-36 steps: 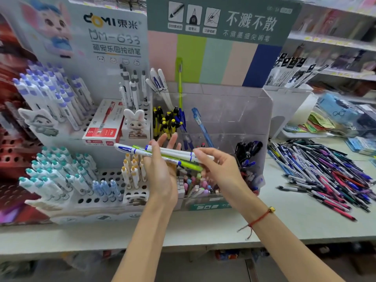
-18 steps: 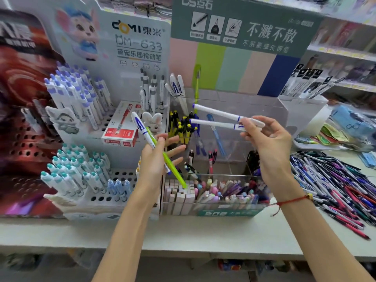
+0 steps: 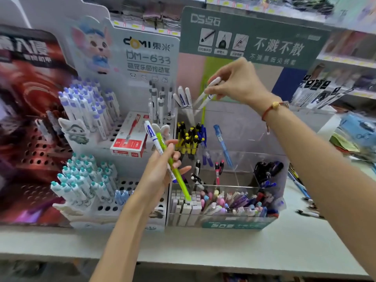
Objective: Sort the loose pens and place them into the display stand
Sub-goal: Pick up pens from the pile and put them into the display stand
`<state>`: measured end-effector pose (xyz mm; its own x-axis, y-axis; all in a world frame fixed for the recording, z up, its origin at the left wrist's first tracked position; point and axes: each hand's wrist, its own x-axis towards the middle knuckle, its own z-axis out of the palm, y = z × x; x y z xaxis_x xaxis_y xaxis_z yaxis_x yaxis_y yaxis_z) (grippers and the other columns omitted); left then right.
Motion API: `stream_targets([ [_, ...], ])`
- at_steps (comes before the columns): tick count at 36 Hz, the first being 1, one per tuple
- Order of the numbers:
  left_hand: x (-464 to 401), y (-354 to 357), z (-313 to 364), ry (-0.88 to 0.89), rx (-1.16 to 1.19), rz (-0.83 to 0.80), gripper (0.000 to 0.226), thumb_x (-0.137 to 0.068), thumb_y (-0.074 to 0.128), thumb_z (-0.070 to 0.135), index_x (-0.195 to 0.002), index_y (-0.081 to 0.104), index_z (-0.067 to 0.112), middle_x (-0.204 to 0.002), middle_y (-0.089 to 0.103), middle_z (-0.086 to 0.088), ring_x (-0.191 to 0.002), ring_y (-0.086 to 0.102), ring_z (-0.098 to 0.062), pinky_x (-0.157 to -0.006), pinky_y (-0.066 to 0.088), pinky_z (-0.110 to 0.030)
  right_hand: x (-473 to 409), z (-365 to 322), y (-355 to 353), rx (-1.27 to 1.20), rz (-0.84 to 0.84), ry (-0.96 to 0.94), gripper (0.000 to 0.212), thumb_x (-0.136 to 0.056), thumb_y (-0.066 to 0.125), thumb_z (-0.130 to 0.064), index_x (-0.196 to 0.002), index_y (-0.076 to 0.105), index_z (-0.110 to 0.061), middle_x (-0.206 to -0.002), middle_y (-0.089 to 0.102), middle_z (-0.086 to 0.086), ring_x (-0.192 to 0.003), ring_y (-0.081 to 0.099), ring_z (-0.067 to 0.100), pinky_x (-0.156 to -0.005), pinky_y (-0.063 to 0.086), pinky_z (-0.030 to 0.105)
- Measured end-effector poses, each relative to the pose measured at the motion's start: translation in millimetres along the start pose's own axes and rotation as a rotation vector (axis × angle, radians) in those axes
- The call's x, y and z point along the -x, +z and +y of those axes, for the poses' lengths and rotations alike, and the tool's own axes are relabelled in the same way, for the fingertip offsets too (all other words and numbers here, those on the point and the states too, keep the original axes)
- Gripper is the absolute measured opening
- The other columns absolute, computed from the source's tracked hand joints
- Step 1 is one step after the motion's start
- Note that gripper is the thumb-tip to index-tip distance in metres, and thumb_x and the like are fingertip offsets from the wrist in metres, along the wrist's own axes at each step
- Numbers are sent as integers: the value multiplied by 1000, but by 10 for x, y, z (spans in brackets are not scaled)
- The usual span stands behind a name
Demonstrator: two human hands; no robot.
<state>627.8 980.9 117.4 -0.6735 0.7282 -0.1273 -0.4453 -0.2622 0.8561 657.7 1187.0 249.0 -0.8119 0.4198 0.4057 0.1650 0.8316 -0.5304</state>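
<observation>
2 white pens (image 3: 205,97) pinched in right hand (image 3: 237,81) above clear display stand (image 3: 254,139); 1 white pen (image 3: 152,137) and 1 green pen (image 3: 175,171) gripped by left hand (image 3: 160,169).

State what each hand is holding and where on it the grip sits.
Left hand grips a white pen and a lime-green pen together around their middles. Right hand pinches two white pens near their upper ends.

My right hand (image 3: 236,82) is up high, arm stretched out, with my fingers pinched together and pointing down. My left hand (image 3: 162,165) is lower, fingers curled, thumb on top.
</observation>
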Motion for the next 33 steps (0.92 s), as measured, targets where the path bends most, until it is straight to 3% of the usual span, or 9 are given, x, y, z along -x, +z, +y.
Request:
stream_targets([
  [4,12,10,12,-24,-4,-68,19,-101,40,19,-113,54,16,-58,45,8,-48,45,-5,-69,59,-33,-201,-13,386,208,-95,22,11,-80,71,-15,-79,72,-4,-77,72,11,-71,69,23,-71,58,34],
  [8,23,-18,5,-35,-46,-104,20,-102,39,18,-115,55,17,-61,48,7,-52,48,-6,-77,59,-36,-111,11,702,14,-52,152,19,-93,56,-20,-96,66,-4,-94,70,10,-91,64,27,-85,52,42],
  [11,29,-48,5,-26,-109,-102,20,-102,40,19,-114,56,16,-61,50,8,-54,50,-6,-74,58,-34,151,-29,750,-93,21,157,33,-94,57,-18,-124,57,-7,-121,63,7,-108,58,18,-97,45,32],
  [14,28,-26,18,-26,-145,-113,21,-101,40,19,-113,57,15,-64,54,5,-58,54,-9,-75,58,-34,534,-119,755,-134,256,86,24,-93,60,-25,-114,63,-14,-108,64,-3,-90,55,5,-82,46,23],
  [19,-7,160,30,-55,-196,-150,19,-101,42,21,-106,58,14,-69,64,2,-64,65,-13,-75,59,-35,971,-162,705,-257,-194,150,21,-90,63,-37,-102,73,-23,-99,62,-8,-73,54,9,-70,44,19],
  [21,-21,237,27,-61,-243,-189,21,-101,41,22,-104,60,15,-76,67,1,-71,69,-14,-71,59,-28,1030,-128,648,-306,-194,170,17,-87,67,-35,-98,74,-24,-101,62,-7,-81,58,17,-74,46,21],
  [27,-56,205,-8,118,-514,-122,25,-102,39,21,-114,59,32,-124,61,10,-120,53,-4,-106,38,-27,1025,46,298,-649,255,290,6,-91,64,-23,-86,67,-20,-70,66,-10,-59,59,2,-56,46,15],
  [30,-57,150,28,159,-455,29,27,-103,36,15,-118,58,22,-98,63,7,-84,59,-3,-77,51,-17,893,169,88,-693,694,255,8,-98,53,-14,-91,57,-13,-71,61,-3,-52,59,1,-52,48,17],
  [33,-50,80,54,119,-340,117,22,-103,38,22,-114,57,21,-62,43,8,-47,35,-3,-40,33,-15,691,246,-9,-631,927,140,5,-100,49,-13,-96,52,-9,-75,59,0,-53,58,2,-56,52,21],
])
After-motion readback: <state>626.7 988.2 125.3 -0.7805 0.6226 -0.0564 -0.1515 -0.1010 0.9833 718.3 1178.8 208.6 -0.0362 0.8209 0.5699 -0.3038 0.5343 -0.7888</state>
